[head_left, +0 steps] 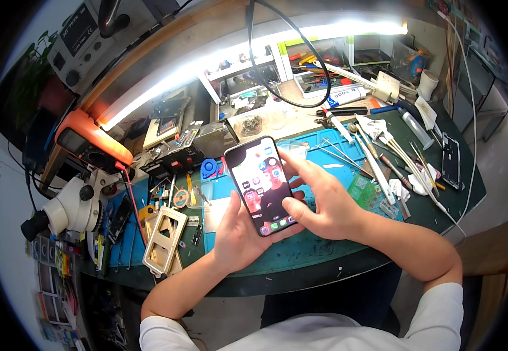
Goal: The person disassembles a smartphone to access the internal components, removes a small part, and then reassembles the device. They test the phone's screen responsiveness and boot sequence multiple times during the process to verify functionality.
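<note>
A smartphone (264,186) with its screen lit is held up over the front middle of the workbench. App icons and a picture fill its display, and a dark notch sits at the top edge. My left hand (239,234) cradles the phone from below, thumb along its left edge. On the other side my right hand (324,202) grips the right edge, its fingers partly hidden behind the phone. The right thumb rests at the lower right part of the screen. Under both hands lies a blue work mat (300,251).
Left of the phone are a gold-coloured frame fixture (165,241), a white microscope (75,209) and an orange multimeter (93,140). To the right lie tweezers (344,157), a green circuit board (366,193), a syringe (416,130) and a dark phone frame (451,161). A black cable loop (327,76) hangs ahead.
</note>
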{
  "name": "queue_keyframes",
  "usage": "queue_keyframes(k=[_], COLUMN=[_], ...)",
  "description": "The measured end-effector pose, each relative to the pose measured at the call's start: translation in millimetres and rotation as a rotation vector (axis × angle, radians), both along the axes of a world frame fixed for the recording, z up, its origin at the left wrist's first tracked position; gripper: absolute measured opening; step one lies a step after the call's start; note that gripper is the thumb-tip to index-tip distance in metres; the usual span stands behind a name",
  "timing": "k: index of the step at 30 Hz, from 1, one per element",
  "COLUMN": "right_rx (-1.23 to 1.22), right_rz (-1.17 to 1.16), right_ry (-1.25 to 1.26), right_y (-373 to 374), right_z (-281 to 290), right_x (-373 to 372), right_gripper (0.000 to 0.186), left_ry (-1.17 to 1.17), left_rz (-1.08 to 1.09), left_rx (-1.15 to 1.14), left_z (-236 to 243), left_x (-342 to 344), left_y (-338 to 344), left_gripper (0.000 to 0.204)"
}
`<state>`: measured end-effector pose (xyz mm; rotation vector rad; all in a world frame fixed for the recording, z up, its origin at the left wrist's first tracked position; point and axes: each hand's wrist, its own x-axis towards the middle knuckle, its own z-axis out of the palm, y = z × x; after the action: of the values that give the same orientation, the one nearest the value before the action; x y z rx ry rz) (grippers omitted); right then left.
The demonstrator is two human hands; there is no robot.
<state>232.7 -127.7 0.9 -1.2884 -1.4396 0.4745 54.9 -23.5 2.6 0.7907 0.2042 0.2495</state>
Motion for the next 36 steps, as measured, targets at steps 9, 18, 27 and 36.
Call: queue_keyframes(k=[9,18,27,36], right_rx=[0.226,0.293,0.271,0.262], right_rz=[-0.155,-0.188,-0.162,-0.155], right_ry=[-0.372,-0.733,-0.736,-0.745], right_y=[0,-4,-4,-5], right_z=[3,8,7,7], right_x=[-2,-12,-9,-9], right_gripper=[0.068,0.059,0.06,0.062], left_ry=[-0.215,-0.175,-0.196,-0.096], left_rz=[-0.117,-0.015,-0.007,0.022], left_rx=[-0.064,-0.132,-0.106,-0.015], left_z=[-22,-18,-21,-15], left_x=[-8,-8,-6,-7], left_y=[16,9,10,7], left_gripper=[0.075,0.076,0.077,0.075])
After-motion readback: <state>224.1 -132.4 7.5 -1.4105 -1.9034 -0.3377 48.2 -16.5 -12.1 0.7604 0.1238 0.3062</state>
